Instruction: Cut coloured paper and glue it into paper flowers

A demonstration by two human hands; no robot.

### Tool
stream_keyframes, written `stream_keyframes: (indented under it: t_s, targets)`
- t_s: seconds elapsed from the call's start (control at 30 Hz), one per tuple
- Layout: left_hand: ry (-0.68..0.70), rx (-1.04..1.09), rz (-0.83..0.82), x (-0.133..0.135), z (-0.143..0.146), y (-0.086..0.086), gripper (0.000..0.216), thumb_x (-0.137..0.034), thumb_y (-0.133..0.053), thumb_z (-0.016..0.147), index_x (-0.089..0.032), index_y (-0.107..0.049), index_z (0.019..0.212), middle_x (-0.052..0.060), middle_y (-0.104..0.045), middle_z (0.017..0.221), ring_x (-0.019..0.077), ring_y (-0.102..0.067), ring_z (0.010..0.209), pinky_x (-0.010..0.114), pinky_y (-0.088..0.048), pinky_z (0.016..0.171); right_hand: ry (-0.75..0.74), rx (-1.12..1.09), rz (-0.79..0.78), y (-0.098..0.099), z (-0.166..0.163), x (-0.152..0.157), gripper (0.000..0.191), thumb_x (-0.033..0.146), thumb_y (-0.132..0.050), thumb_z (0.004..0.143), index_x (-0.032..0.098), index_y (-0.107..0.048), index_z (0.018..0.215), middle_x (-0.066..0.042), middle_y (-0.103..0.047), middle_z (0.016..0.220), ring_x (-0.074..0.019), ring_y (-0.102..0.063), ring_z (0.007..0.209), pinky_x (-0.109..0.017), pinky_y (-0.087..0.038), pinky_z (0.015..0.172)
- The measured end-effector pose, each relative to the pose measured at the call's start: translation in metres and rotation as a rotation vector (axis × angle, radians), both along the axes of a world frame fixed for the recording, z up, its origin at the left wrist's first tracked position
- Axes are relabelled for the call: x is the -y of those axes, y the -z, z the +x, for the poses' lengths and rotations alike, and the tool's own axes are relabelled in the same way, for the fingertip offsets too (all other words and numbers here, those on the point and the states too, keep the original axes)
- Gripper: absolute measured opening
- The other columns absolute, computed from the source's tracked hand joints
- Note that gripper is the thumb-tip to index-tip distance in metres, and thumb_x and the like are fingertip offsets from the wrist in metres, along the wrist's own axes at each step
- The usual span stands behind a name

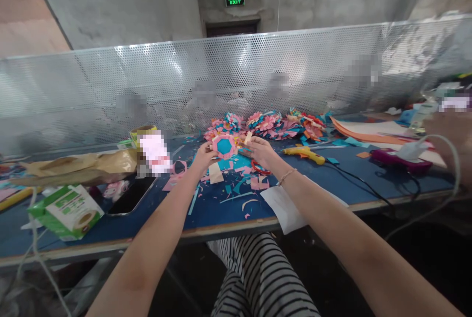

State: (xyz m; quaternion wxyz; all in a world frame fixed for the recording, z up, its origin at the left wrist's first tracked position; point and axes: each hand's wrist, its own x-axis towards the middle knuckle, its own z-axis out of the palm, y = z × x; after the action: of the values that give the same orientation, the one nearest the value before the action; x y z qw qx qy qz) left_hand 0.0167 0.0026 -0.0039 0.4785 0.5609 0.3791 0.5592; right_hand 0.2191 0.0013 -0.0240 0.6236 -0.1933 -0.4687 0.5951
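Paper piece (225, 146), one, in left hand (203, 157); one strip (248, 137) in right hand (262, 152).

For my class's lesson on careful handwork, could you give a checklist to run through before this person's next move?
1. Left hand on the pink-and-blue paper piece: ok, fingers at its left rim.
2. Beige strip within the right hand's grip: ok, at the fingertips.
3. Yellow glue gun apart from both hands: ok, lying beyond the right hand.
4. Glue gun cool: cannot tell.
5. Work area free of paper scraps: not ok, many lie about.
6. White sheet fully on the table: not ok, overhangs the front edge.
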Motion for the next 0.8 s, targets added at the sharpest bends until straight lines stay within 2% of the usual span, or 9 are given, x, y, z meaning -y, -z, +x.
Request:
stream_keyframes:
  t_s: [0.3,0.47,0.67,0.8]
  targets:
    - [-0.064,-0.063,0.038,-0.009,-0.005,0.004,0.032,-0.018,-0.065,0.049,-0.019,-0.054,0.08,-0.004,-0.055,0.065,0.0118,-0.053,0.059,0.024,-0.041,0.057,0.019,0.076,-0.024,0.002,-0.002,-0.002,0.029,0.025,-0.077,0.055,0.02,-0.05,0.066,-0.001,-0.068,0.084,-0.0194,-0.064,0.094,-0.033,-0.047,0.085]
    - [-0.043,-0.035,0.075,-0.009,-0.005,0.005,0.037,-0.019,-0.07,0.05,-0.018,-0.055,0.085,-0.003,-0.059,0.068,0.0113,-0.055,0.06,0.025,-0.044,0.06,0.059,0.117,-0.035,0.006,-0.003,-0.006,0.028,0.022,-0.073,0.057,0.02,-0.046,0.066,0.001,-0.066,0.071,-0.0154,-0.067,0.08,-0.032,-0.048,0.084]
    - [-0.056,-0.084,0.059,-0.012,-0.007,0.008,0.045,-0.027,-0.078,0.05,-0.018,-0.056,0.088,0.001,-0.061,0.08,0.011,-0.056,0.064,0.024,-0.044,0.056,0.197,0.199,-0.093,0.008,-0.003,-0.012,0.024,0.021,-0.069,0.06,0.021,-0.047,0.069,0.004,-0.061,0.062,-0.0134,-0.066,0.066,-0.027,-0.051,0.068]
    - [-0.059,-0.052,0.047,-0.011,-0.008,0.007,0.042,-0.023,-0.075,0.051,-0.019,-0.056,0.087,-0.001,-0.059,0.08,0.0102,-0.054,0.064,0.022,-0.043,0.054,0.321,0.29,-0.18,0.011,-0.002,-0.019,0.02,0.018,-0.068,0.062,0.021,-0.049,0.071,0.003,-0.06,0.062,-0.0137,-0.064,0.062,-0.026,-0.05,0.059]
